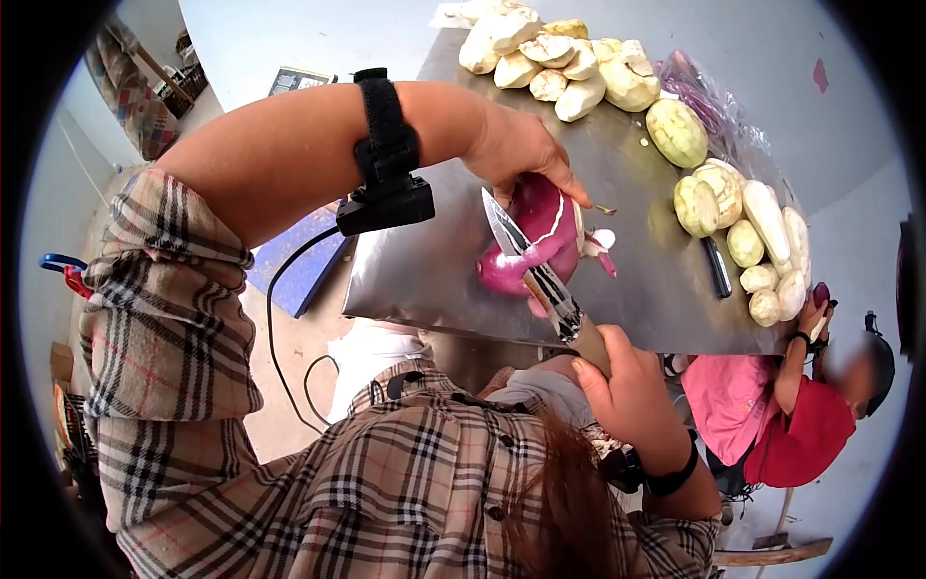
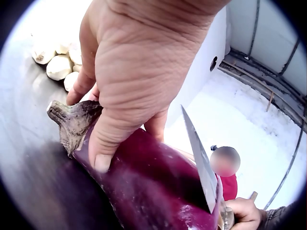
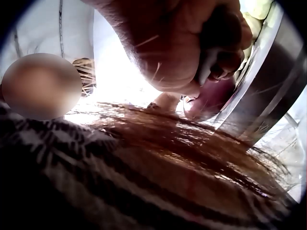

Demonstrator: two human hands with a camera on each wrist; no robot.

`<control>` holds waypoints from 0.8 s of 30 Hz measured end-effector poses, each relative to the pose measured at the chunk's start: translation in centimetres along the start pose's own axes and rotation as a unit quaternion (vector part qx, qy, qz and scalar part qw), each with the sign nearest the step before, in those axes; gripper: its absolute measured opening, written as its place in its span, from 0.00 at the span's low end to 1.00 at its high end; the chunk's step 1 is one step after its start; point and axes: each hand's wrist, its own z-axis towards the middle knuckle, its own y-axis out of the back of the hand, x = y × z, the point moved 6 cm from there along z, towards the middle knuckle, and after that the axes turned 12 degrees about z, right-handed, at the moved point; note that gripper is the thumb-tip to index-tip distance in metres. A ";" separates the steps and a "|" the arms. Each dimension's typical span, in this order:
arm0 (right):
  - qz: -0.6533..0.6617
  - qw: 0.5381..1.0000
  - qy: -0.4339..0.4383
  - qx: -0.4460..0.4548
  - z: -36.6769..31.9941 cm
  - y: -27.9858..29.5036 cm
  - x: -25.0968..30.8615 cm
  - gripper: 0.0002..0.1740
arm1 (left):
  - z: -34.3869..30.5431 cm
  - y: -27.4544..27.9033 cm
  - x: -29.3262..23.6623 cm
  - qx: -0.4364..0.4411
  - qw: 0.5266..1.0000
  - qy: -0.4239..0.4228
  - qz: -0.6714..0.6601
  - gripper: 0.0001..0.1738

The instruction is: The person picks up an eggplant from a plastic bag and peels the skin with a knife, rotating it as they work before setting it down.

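A purple eggplant [image 1: 550,222] lies near the metal table's front edge. My left hand [image 1: 506,145] grips it near the stem end; in the left wrist view its thumb and fingers straddle the glossy eggplant [image 2: 148,187] beside the brown stem [image 2: 74,122]. My right hand [image 1: 627,391] holds a knife [image 1: 590,345] by its light handle, the blade lying along the skin, where a pale cut line shows. The left wrist view has the blade [image 2: 201,165] against the far end. In the right wrist view my right hand [image 3: 177,45] is curled, the handle mostly hidden.
Peeled pale eggplants [image 1: 632,85] line the back and right side of the metal table [image 1: 424,261], with a clear plastic bag [image 1: 719,111] behind. A dark-handled tool [image 1: 717,267] lies near them. Scraps [image 1: 600,241] sit beside the eggplant. A person in red [image 1: 801,425] is at the right.
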 end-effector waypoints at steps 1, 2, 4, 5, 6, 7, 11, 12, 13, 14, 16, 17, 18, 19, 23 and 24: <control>0.003 1.000 -0.001 0.000 -0.1 0.0 -0.1 0.18 | 0.0 -0.1 0.0 0.001 1.000 0.002 0.002 0.53; 0.006 1.000 -0.002 0.001 -0.4 0.0 -0.3 0.17 | 0.0 -0.1 0.1 0.002 1.000 0.003 0.003 0.53; 0.010 1.000 -0.011 0.006 -1.2 0.1 -0.5 0.17 | 0.0 -0.1 0.0 0.002 1.000 0.007 0.004 0.54; 0.012 1.000 -0.018 0.011 -1.7 0.3 -0.4 0.17 | 0.0 -0.1 0.0 0.000 1.000 0.007 0.009 0.54; 0.013 0.999 -0.025 0.017 -2.1 0.4 -0.4 0.17 | -0.1 -0.1 0.0 -0.002 1.000 0.009 0.014 0.54; 0.014 1.000 -0.019 0.012 -2.2 0.5 -0.4 0.17 | -0.1 -0.1 0.0 -0.005 1.000 0.010 0.018 0.54; -0.001 1.000 -0.003 0.011 -2.2 0.3 -0.4 0.17 | -0.1 0.0 -0.1 0.004 1.000 0.013 -0.005 0.54; -0.010 1.000 0.001 0.014 -2.0 0.3 -0.4 0.17 | -0.1 0.0 -0.1 0.001 1.000 0.012 -0.005 0.54; -0.014 1.000 0.008 0.012 -1.6 0.3 -0.2 0.17 | -0.2 0.0 -0.1 -0.001 1.000 0.010 -0.006 0.53; -0.018 1.000 0.015 0.010 -1.2 0.1 0.0 0.17 | -0.2 0.0 -0.1 -0.001 1.000 0.012 -0.006 0.54; -0.036 0.999 0.021 0.008 -0.3 -0.3 0.5 0.17 | -0.2 0.0 -0.1 -0.001 1.000 0.015 -0.005 0.54; -0.049 0.999 0.021 0.009 0.1 -0.5 0.6 0.17 | -0.2 0.0 -0.1 0.001 1.000 0.017 -0.005 0.54; -0.062 0.998 0.021 0.010 0.3 -0.6 0.7 0.17 | -0.2 0.0 -0.1 0.002 1.000 0.020 -0.005 0.54; -0.062 0.998 0.021 0.009 0.3 -0.6 0.6 0.17 | -0.2 0.1 -0.1 0.003 1.000 0.023 -0.006 0.54; -0.060 0.998 0.010 0.002 -0.5 -0.5 0.2 0.18 | -0.2 0.0 -0.1 0.012 0.999 0.032 -0.010 0.53; -0.058 0.998 0.005 0.000 -0.9 -0.4 0.0 0.18 | -0.2 0.0 -0.1 0.011 0.999 0.035 -0.010 0.53</control>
